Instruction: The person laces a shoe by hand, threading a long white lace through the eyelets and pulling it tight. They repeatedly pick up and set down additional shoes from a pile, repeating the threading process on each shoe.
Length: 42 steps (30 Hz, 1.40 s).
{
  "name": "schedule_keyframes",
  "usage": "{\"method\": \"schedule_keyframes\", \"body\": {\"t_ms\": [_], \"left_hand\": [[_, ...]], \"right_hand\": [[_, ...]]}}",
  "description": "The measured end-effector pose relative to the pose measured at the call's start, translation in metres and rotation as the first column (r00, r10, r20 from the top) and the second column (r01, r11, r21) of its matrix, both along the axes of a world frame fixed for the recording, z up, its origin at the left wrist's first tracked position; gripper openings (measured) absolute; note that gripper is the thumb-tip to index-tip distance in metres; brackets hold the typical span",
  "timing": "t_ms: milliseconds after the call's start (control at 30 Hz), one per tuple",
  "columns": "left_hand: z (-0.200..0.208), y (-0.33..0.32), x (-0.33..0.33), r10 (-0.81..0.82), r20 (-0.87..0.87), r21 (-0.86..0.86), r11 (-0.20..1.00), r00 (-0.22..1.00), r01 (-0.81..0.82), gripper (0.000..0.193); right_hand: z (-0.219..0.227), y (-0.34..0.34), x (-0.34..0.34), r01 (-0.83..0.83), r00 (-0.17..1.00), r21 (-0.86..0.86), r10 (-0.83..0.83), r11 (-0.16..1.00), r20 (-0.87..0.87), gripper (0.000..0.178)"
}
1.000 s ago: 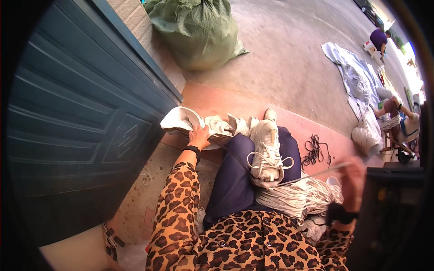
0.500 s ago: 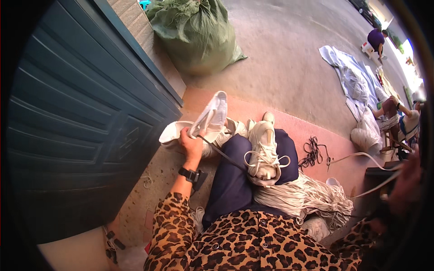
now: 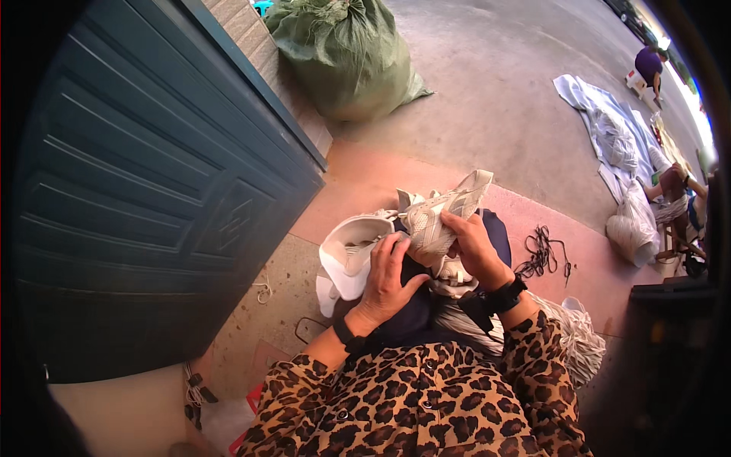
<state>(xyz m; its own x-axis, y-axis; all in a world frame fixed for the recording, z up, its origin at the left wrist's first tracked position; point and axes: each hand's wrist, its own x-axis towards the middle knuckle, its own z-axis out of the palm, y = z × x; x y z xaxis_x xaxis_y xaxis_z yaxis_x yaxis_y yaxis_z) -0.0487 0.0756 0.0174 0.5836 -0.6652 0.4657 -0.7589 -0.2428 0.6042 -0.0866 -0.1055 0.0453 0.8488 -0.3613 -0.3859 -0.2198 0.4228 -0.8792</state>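
Observation:
Over my lap my right hand [image 3: 480, 245] is closed around a beige and white shoe upper [image 3: 435, 228], tilting it with one end raised. My left hand [image 3: 384, 283] is beside it, thumb apart and fingers stretched toward the upper's left side. Whether its fingertips touch the upper I cannot tell. A second, white shoe upper [image 3: 352, 247] with an open collar lies just left of that hand. Below the held upper, another pale piece of shoe [image 3: 454, 280] shows in part. A thick bundle of off-white laces [image 3: 572, 343] lies by my right forearm, partly covered by my sleeve.
A dark panelled door [image 3: 167, 206] stands close on my left. A big green sack [image 3: 354, 65] is ahead on the ground. Tangled black laces [image 3: 544, 253] lie to the right. Farther right are a white bundle [image 3: 633, 228], pale blue cloth [image 3: 586, 103] and a seated person [image 3: 678, 183].
My right hand has come in from the right edge, where white laces were stretched, and now holds a shoe upper. My left hand has moved right and released the white upper.

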Motion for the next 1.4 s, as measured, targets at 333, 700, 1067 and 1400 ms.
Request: {"method": "schedule_keyframes", "body": {"t_ms": [333,700,1067,1400], "left_hand": [[-0.023,0.004,0.072,-0.028,-0.023,0.127,0.991,0.999,0.03,0.021],[0.051,-0.045,0.17,0.026,-0.573,0.044,0.999,0.819,-0.002,0.026],[0.059,-0.049,0.161,-0.084,-0.475,0.105,0.983,0.876,0.151,0.028],[0.017,-0.046,0.198,-0.032,-0.982,0.097,0.767,0.188,0.634,0.012]], "right_hand": [[-0.01,0.002,-0.007,-0.131,0.991,-0.103,0.13,0.986,-0.012,0.036],[0.023,0.019,0.029,-0.659,0.712,-0.602,0.633,0.452,-0.304,0.04],[0.033,-0.003,0.046,-0.78,0.547,-0.549,0.753,0.3,-0.366,0.038],[0.04,0.001,0.012,-0.743,0.276,-0.667,0.935,0.06,-0.223,0.027]]}}
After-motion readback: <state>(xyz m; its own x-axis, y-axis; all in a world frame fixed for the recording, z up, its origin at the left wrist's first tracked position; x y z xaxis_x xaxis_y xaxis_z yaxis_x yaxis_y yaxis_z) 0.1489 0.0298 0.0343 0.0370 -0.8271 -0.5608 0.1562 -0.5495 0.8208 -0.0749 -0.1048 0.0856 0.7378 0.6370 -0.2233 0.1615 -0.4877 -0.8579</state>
